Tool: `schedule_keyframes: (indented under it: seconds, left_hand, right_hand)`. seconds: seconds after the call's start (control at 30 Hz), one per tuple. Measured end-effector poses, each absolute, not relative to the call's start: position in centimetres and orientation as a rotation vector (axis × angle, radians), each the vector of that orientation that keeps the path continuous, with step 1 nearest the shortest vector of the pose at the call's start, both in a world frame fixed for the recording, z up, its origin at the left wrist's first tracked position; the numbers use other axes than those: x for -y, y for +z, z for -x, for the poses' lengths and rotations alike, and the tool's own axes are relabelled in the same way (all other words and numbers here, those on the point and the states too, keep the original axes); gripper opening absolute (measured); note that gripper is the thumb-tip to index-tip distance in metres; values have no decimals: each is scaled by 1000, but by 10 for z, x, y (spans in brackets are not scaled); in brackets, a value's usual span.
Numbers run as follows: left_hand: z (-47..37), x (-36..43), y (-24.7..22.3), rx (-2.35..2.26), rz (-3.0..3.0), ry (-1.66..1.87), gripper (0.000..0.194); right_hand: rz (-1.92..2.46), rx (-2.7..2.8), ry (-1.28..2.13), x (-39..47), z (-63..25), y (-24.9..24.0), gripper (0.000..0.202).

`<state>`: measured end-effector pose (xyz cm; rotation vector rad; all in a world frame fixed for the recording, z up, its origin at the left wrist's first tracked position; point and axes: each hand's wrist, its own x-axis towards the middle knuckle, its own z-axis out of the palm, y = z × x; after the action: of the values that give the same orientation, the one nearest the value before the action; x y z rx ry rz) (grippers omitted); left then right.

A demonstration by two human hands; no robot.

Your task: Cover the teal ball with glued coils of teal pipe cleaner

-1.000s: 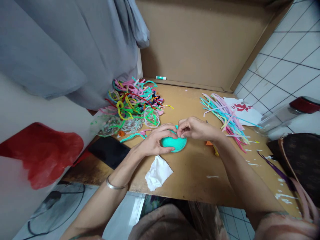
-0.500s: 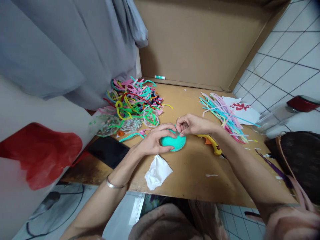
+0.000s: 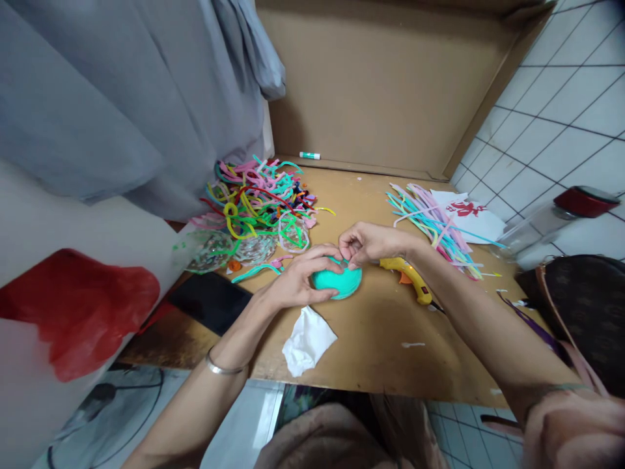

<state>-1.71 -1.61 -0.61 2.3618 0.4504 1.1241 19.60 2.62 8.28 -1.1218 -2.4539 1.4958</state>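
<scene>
A teal round piece [image 3: 344,283], which looks wound from fuzzy pipe cleaner, rests on the table in front of me. My left hand [image 3: 305,277] is wrapped round its left side, thumb at the front and fingers over the top. At its upper edge my right hand [image 3: 364,244] is closed in a pinch. Whatever lies between those fingertips is too small to make out. A crumpled white tissue [image 3: 307,342] lies just in front. To the right, partly behind my right forearm, is a yellow glue gun [image 3: 413,280].
Tangled pipe cleaners [image 3: 263,195] are heaped at the back left, near a black phone [image 3: 209,303]. Straight pipe cleaners [image 3: 434,221] lie at the right, beside a clear bottle [image 3: 547,218] and a brown bag [image 3: 581,312]. A glue stick [image 3: 309,156] sits by the cardboard [image 3: 371,91].
Both hands stay on the teal piece, with only slight finger movement at its upper edge. The whole view has shifted a little.
</scene>
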Motion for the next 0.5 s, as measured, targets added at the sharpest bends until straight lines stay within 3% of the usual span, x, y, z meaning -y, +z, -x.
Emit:
schedule_keyframes:
  seconds: [0.5]
  left_hand:
    - [18,16,-8,-406,-2384,1149,31]
  right_hand:
    - [1235,2436,1612,-31,-189,88,28]
